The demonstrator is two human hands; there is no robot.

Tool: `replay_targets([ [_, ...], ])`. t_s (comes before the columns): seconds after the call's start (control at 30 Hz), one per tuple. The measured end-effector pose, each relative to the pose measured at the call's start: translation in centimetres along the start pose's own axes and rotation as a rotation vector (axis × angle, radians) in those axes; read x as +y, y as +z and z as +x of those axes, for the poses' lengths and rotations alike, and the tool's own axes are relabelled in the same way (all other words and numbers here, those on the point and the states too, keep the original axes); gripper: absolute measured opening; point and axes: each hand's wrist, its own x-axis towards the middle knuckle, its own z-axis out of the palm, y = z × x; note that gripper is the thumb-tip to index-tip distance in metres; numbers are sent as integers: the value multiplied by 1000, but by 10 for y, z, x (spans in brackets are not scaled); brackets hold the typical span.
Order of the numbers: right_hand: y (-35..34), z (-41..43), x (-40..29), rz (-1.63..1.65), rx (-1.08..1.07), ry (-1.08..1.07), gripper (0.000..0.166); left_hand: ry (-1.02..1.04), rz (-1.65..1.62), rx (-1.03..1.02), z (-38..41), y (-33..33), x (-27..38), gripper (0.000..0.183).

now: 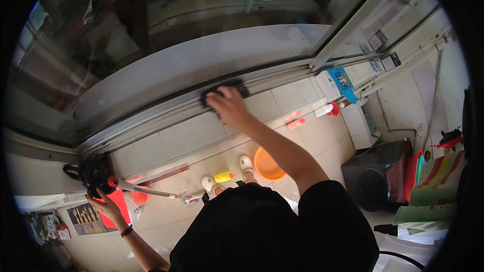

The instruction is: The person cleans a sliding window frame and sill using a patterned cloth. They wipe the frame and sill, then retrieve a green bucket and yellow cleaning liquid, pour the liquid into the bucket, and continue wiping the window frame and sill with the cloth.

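Note:
My right hand (228, 107) presses a dark, crumpled cloth or bag (242, 86), blurred, onto the metal sill track (264, 79) below a large glass window pane (211, 49). My left hand (104, 207) is at the lower left, its fingers against a black plastic bag (94, 173) at the track's left end; whether it grips the bag is hidden. Beside that bag stands a white pole (147, 190) with a red knob, slanting down to the floor.
On the tiled floor are an orange basin (267, 166), a yellow bottle (224, 176), a pink bottle (295, 123) and a white bottle (323, 110). A dark front-loading washing machine (372, 189) stands at right. A blue packet (341, 83) lies on the tiled ledge.

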Motion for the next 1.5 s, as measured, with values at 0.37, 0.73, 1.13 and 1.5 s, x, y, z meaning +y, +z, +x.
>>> replay_targets([
  [0.37, -45, -92, 138, -192, 171, 370, 51, -17, 34, 143, -13, -49, 61, 55],
  [0.73, -70, -67, 67, 1750, 309, 972, 24, 183, -219, 51, -57, -47, 176, 43],
  [1.13, -93, -48, 9, 2073, -5, 811, 36, 2, -1244, -960, -97, 51, 380, 31],
  [1.5, -56, -59, 33, 1359, -126, 1081, 33, 204, -699, -470, -65, 67, 368, 16],
])
